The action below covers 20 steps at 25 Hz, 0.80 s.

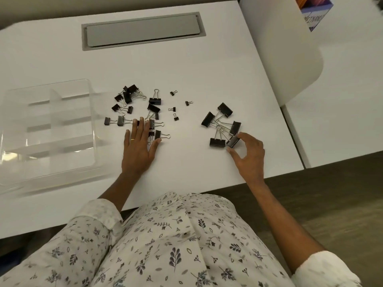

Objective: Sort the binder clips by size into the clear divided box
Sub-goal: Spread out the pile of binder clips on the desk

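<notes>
Black binder clips lie scattered on the white table (186,166). A group of large clips (224,109) sits at the right. My right hand (249,156) pinches one large clip (233,141) of that group between thumb and forefinger. Medium clips (154,108) lie in a loose heap in the middle, and my left hand (138,151) lies flat with straight fingers on the heap's near edge. Several small clips (175,117) are spread between the two groups. The clear divided box (49,131) stands at the left with nothing visible in its compartments.
A grey cable hatch (143,31) is set into the table at the back. A white rounded chair back or panel (290,48) stands at the right, with a second white table (342,100) beyond it. The table's front edge runs just before my body.
</notes>
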Available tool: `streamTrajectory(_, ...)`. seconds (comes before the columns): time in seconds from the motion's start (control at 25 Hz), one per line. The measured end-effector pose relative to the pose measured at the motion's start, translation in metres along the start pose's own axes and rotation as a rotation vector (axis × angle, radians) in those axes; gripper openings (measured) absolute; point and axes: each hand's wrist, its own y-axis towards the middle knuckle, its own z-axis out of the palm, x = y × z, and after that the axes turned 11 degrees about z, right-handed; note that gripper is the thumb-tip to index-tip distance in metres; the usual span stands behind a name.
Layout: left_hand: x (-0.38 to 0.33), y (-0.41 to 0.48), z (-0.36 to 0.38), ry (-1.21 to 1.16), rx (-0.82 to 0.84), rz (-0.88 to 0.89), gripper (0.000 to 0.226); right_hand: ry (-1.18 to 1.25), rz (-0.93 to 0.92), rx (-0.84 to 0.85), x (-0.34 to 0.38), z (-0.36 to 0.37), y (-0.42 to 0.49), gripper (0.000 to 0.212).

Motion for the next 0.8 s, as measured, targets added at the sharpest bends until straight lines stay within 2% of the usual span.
streamTrajectory(0.08, 0.001, -0.001, 0.001, 0.002, -0.008, -0.001, 0.072, -0.048, -0.017, 0.025, -0.002, 0.001, -0.002, 0.052)
streamTrajectory(0.36, 0.001, 0.0, 0.004, -0.005, -0.041, 0.01, 0.07, 0.007, -0.117, 0.04, -0.007, -0.003, -0.002, 0.048)
streamTrajectory(0.6, 0.0, 0.002, 0.005, -0.001, -0.014, 0.016, 0.062, 0.114, -0.199, 0.001, 0.037, 0.003, 0.007, 0.033)
streamTrajectory(0.72, 0.002, 0.01, 0.0, -0.041, -0.056, 0.014, 0.061, 0.147, -0.255, 0.082, 0.076, 0.025, 0.018, 0.029)
streamTrajectory(0.8, 0.005, 0.022, -0.009, -0.092, -0.112, -0.015, 0.058, 0.106, -0.326, 0.21, 0.1, 0.048, 0.033, 0.033)
